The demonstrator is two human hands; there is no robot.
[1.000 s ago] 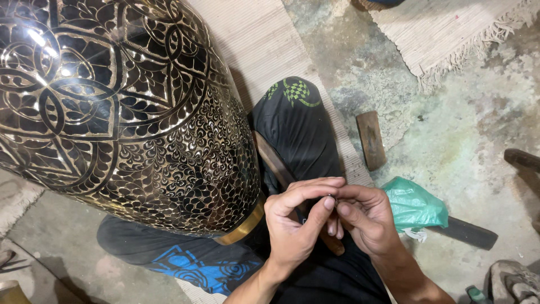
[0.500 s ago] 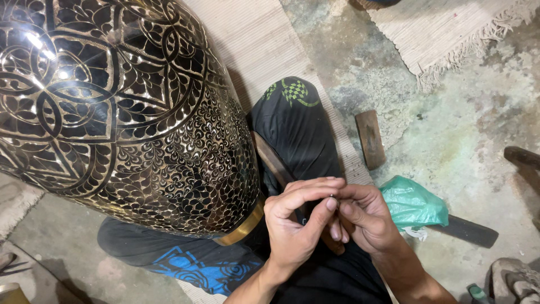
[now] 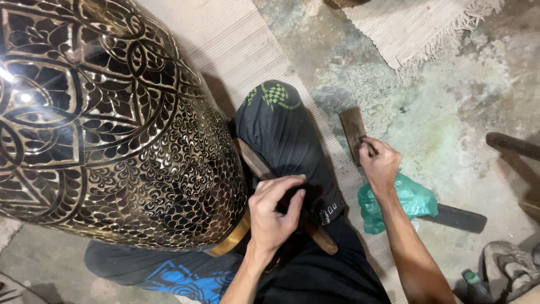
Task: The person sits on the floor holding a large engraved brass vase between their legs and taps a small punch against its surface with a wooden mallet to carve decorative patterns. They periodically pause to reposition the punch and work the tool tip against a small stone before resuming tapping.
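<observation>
A large engraved brass vessel [image 3: 112, 129] leans against my lap on the left. My left hand [image 3: 275, 214] rests on my black trouser leg [image 3: 281, 129] with its fingers curled over a wooden handle [image 3: 253, 160] that runs under it; whether it holds anything is hidden. Out to the right, my right hand [image 3: 379, 163] has its fingers closed on the near end of a small wooden block [image 3: 353, 126] lying on the concrete floor.
A green plastic bag [image 3: 416, 200] lies just beside my right forearm, with a dark bar [image 3: 458, 218] behind it. A ribbed mat [image 3: 225, 39] lies under me. A fringed rug [image 3: 427, 28] is at the top right and worn footwear [image 3: 509, 270] at the bottom right.
My hands were pinched together over my lap. The right hand has now left it and reached out right to the wooden block, while the left hand stayed on my leg.
</observation>
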